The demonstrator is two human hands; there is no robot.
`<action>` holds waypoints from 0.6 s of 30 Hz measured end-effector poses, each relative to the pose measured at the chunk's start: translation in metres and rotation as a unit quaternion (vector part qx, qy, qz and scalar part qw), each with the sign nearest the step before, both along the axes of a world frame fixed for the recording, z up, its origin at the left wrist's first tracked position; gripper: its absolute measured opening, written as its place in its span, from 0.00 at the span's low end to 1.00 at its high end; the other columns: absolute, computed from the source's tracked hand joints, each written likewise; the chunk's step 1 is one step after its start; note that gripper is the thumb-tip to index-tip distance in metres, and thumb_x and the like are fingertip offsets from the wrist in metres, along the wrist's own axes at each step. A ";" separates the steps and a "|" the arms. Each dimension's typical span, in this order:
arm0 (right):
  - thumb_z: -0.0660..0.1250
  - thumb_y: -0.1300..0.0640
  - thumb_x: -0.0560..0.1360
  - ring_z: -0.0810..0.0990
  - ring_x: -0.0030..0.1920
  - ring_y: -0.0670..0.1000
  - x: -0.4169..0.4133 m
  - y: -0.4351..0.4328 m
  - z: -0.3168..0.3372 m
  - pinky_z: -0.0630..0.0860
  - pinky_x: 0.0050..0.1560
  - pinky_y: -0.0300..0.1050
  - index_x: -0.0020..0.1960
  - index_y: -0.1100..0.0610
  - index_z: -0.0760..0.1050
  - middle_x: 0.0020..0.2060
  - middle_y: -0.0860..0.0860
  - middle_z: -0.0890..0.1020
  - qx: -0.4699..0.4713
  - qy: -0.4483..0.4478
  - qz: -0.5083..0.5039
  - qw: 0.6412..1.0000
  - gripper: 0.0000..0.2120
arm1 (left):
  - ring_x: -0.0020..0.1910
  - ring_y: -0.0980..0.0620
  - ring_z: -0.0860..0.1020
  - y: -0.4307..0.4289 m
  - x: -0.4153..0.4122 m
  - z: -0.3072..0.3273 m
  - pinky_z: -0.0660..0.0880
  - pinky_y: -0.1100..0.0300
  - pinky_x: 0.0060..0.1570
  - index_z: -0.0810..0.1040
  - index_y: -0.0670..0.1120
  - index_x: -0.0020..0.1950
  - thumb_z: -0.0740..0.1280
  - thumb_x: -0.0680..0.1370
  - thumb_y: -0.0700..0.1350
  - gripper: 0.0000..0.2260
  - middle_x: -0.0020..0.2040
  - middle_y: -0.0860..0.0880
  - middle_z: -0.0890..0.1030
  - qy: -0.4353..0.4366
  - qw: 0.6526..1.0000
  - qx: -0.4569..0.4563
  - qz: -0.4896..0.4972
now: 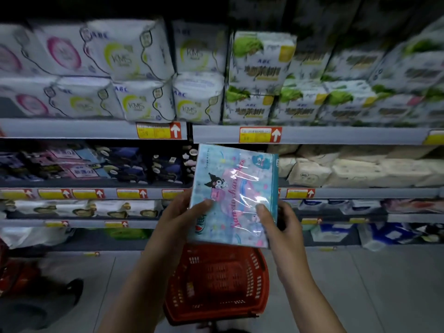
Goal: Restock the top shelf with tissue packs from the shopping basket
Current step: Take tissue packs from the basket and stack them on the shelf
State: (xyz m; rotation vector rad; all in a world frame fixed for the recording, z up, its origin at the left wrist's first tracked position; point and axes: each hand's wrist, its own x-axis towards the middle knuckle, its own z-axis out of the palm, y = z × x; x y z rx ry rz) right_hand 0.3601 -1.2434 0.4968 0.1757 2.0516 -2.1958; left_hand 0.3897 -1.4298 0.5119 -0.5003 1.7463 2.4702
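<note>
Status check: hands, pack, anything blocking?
Both gripping: left hand, right hand on blue tissue pack. Pack held above red basket, below top shelf. Shelf front crowded with packs.

White packs marked KMS (134, 58) are stacked two high at upper left, with green-printed packs (262, 66) just beside them on the right. Yellow-red price tags (131, 193) with white arrows are fixed along a lower shelf rail (360, 193). Dark packs (125, 165) are shelved mid left, cream packs (348, 171) mid right. Grey tiled floor (384, 284) is seen below, and a dark shoe (74, 290) lower left, blurred.
</note>
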 end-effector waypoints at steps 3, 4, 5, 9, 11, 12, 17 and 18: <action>0.70 0.51 0.70 0.84 0.45 0.45 -0.002 0.002 0.016 0.80 0.40 0.40 0.52 0.49 0.76 0.43 0.45 0.84 -0.015 0.024 -0.008 1.000 0.12 | 0.54 0.40 0.82 0.003 -0.002 0.013 0.78 0.43 0.53 0.77 0.47 0.63 0.70 0.72 0.44 0.19 0.57 0.43 0.82 0.033 0.999 -0.007 -0.005; 0.70 0.52 0.70 0.84 0.44 0.45 -0.002 0.002 0.020 0.80 0.39 0.39 0.52 0.49 0.76 0.43 0.45 0.84 -0.018 0.031 -0.011 0.999 0.11 | 0.55 0.40 0.81 0.004 -0.002 0.015 0.77 0.41 0.54 0.76 0.47 0.64 0.68 0.72 0.46 0.20 0.58 0.43 0.82 0.042 0.999 -0.008 -0.006; 0.70 0.52 0.69 0.84 0.44 0.45 -0.003 0.003 0.024 0.80 0.39 0.39 0.52 0.48 0.76 0.43 0.46 0.84 -0.020 0.037 -0.012 0.999 0.12 | 0.56 0.39 0.81 0.005 -0.002 0.017 0.76 0.39 0.55 0.76 0.48 0.64 0.68 0.73 0.46 0.19 0.59 0.42 0.82 0.050 0.999 -0.008 -0.006; 0.70 0.46 0.64 0.83 0.48 0.48 -0.007 0.003 0.034 0.81 0.47 0.48 0.52 0.46 0.76 0.47 0.47 0.83 -0.021 0.059 -0.019 0.998 0.17 | 0.54 0.37 0.81 0.008 -0.005 0.027 0.79 0.41 0.49 0.75 0.46 0.64 0.66 0.73 0.46 0.19 0.57 0.40 0.82 0.074 0.997 -0.011 -0.008; 0.70 0.46 0.64 0.83 0.49 0.49 -0.008 0.004 0.036 0.81 0.48 0.48 0.52 0.47 0.76 0.48 0.47 0.83 -0.021 0.065 -0.015 0.998 0.18 | 0.54 0.38 0.81 0.008 -0.006 0.030 0.80 0.44 0.47 0.74 0.45 0.64 0.67 0.72 0.46 0.20 0.57 0.40 0.82 0.082 0.997 -0.008 -0.005; 0.70 0.46 0.64 0.83 0.48 0.48 -0.009 0.005 0.038 0.81 0.47 0.47 0.53 0.48 0.76 0.48 0.48 0.83 -0.021 0.069 -0.009 0.997 0.18 | 0.54 0.38 0.81 0.007 -0.006 0.031 0.80 0.44 0.48 0.74 0.45 0.64 0.67 0.71 0.46 0.21 0.57 0.40 0.82 0.082 0.997 -0.003 -0.001; 0.69 0.49 0.68 0.83 0.48 0.44 -0.014 0.012 0.043 0.80 0.42 0.39 0.57 0.46 0.72 0.51 0.46 0.82 -0.028 0.058 0.049 0.997 0.18 | 0.51 0.41 0.83 0.002 -0.007 0.048 0.81 0.50 0.40 0.75 0.49 0.63 0.69 0.69 0.44 0.22 0.55 0.44 0.83 0.102 0.995 -0.014 -0.010; 0.69 0.50 0.68 0.83 0.48 0.43 -0.016 0.014 0.044 0.80 0.40 0.37 0.59 0.45 0.71 0.53 0.45 0.80 -0.030 0.057 0.056 0.996 0.20 | 0.49 0.42 0.83 -0.002 -0.008 0.054 0.80 0.51 0.38 0.76 0.50 0.62 0.69 0.68 0.44 0.21 0.54 0.44 0.84 0.107 0.994 -0.026 -0.024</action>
